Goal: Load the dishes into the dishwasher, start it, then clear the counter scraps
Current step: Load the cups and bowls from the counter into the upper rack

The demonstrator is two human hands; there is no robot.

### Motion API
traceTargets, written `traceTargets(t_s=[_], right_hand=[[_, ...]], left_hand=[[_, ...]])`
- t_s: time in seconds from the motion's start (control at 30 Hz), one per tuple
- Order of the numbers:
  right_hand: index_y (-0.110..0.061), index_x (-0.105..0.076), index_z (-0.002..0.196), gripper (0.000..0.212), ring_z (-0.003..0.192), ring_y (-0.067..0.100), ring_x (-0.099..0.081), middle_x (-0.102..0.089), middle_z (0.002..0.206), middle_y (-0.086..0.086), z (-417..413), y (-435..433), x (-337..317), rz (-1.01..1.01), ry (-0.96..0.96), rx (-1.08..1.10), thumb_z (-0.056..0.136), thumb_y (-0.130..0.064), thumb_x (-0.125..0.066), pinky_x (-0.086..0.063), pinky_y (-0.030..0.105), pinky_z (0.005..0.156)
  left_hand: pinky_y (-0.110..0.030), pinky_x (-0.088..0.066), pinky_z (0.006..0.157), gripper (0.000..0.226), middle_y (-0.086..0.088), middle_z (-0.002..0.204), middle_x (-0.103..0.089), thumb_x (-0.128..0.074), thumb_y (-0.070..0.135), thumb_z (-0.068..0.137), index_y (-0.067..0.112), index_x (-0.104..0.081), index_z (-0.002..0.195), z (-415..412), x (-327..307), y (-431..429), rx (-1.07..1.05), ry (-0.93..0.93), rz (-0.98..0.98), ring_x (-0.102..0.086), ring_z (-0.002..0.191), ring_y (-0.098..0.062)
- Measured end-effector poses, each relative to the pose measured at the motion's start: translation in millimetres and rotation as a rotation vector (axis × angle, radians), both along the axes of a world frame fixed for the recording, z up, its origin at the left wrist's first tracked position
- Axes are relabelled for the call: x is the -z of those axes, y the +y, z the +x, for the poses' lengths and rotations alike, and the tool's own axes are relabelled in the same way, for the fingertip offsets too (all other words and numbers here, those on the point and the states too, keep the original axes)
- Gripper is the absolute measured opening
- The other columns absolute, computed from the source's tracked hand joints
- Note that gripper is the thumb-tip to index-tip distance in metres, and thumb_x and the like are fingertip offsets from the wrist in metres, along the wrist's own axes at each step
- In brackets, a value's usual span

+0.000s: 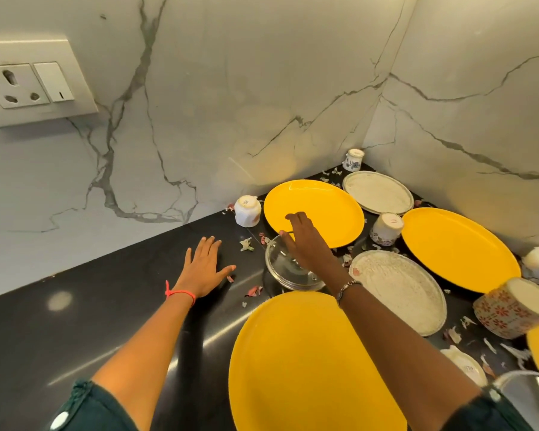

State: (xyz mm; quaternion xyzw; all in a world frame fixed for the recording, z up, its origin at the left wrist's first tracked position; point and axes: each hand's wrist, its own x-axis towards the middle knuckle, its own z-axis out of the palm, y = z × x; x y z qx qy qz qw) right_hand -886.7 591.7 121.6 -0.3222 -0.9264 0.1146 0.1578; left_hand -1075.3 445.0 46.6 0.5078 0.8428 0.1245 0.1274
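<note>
My dark desk [106,306] carries the far yellow plate [324,206] near the wall, with the glass lid [277,265] just before it. My left hand [204,269] lies flat, fingers released. My right hand [305,244] reaches over the lid, fingers straight, grasping nothing.

- I see a glossy black counter [75,321] running into a marble-walled corner.
- Lying flat on it are the far yellow plate [313,213], the right yellow plate [458,247] and the near yellow plate [308,362].
- The corner steel plate [377,191] and the middle steel plate [399,287] lie among them.
- A glass lid [288,269] sits between the far and near yellow plates.
- A white cup [246,210] stands upside down by the wall.
- Peel scraps [246,244] are scattered among the dishes.
</note>
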Motion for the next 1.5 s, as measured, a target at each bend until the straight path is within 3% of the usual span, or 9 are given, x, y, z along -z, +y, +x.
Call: traceTargets(t_s=[0.2, 0.33, 0.57, 0.77, 0.97, 1.27, 1.5], right_hand=[[-0.006, -0.034, 0.137, 0.047, 0.125, 0.029, -0.039, -0.036, 0.140, 0.016, -60.2, 29.5, 4.7, -0.084, -0.023, 0.006, 0.097, -0.027, -0.046, -0.037, 0.037, 0.098], [-0.007, -0.033, 0.138, 0.055, 0.128, 0.029, -0.038, -0.037, 0.141, 0.014, -99.6, 46.4, 11.2, -0.206, -0.009, -0.010, 0.092, -0.027, -0.056, -0.037, 0.037, 0.100], [-0.009, -0.025, 0.143, 0.078, 0.132, 0.031, -0.032, -0.029, 0.146, 0.014, -145.4, 59.4, 27.8, -0.348, -0.085, -0.027, 0.082, -0.026, -0.070, -0.034, 0.039, 0.108], [-0.008, -0.035, 0.137, 0.072, 0.125, 0.032, -0.040, -0.037, 0.138, 0.015, -156.3, 56.8, 35.5, -0.302, -0.050, 0.000, 0.078, -0.020, -0.073, -0.040, 0.037, 0.103], [-0.011, -0.038, 0.137, 0.071, 0.121, 0.029, -0.041, -0.040, 0.136, 0.011, -140.3, 42.8, 24.6, -0.266, 0.029, -0.022, 0.076, -0.020, -0.074, -0.040, 0.033, 0.098], [-0.013, -0.041, 0.132, 0.068, 0.118, 0.027, -0.043, -0.042, 0.135, 0.005, -62.8, 22.4, -29.7, -0.146, 0.070, -0.050, 0.074, -0.023, -0.074, -0.041, 0.036, 0.091], [-0.010, -0.039, 0.135, 0.082, 0.121, 0.027, -0.042, -0.041, 0.137, 0.008, 21.8, 2.3, -62.1, -0.200, 0.138, 0.048, 0.067, -0.023, -0.083, -0.039, 0.037, 0.097]], left_hand=[[-0.048, 0.010, 0.115, 0.099, 0.001, 0.160, 0.006, -0.043, 0.074, 0.080, 0.018, -0.006, 0.152, -35.9, 14.7, 14.2, 0.028, -0.028, -0.068, 0.010, 0.146, -0.016], [-0.044, 0.012, 0.115, 0.116, 0.005, 0.160, 0.005, -0.017, 0.095, 0.063, 0.022, -0.006, 0.152, -41.5, 28.9, 12.8, 0.033, 0.097, -0.019, 0.009, 0.146, -0.010], [-0.042, 0.015, 0.115, 0.117, 0.009, 0.159, 0.006, -0.013, 0.095, 0.058, 0.026, -0.007, 0.152, -43.2, 34.4, 14.2, 0.016, 0.107, 0.029, 0.013, 0.144, -0.004], [-0.043, 0.013, 0.116, 0.116, 0.009, 0.159, 0.004, -0.020, 0.096, 0.061, 0.025, -0.010, 0.152, -43.4, 35.6, 14.0, 0.014, 0.100, 0.040, 0.011, 0.145, -0.005], [-0.044, 0.012, 0.116, 0.116, 0.009, 0.159, 0.003, -0.019, 0.097, 0.060, 0.026, -0.010, 0.152, -44.1, 34.3, 14.6, 0.015, 0.068, 0.040, 0.009, 0.145, -0.006], [-0.046, 0.009, 0.117, 0.097, 0.000, 0.160, -0.004, -0.055, 0.064, 0.081, 0.018, -0.009, 0.152, -34.1, 8.6, 8.4, -0.011, -0.163, 0.069, 0.003, 0.147, -0.015], [-0.048, 0.009, 0.116, 0.083, -0.002, 0.159, -0.012, -0.054, 0.057, 0.085, 0.018, -0.020, 0.149, 20.3, -36.5, -11.2, 0.055, -0.073, 0.191, 0.002, 0.147, -0.017]])
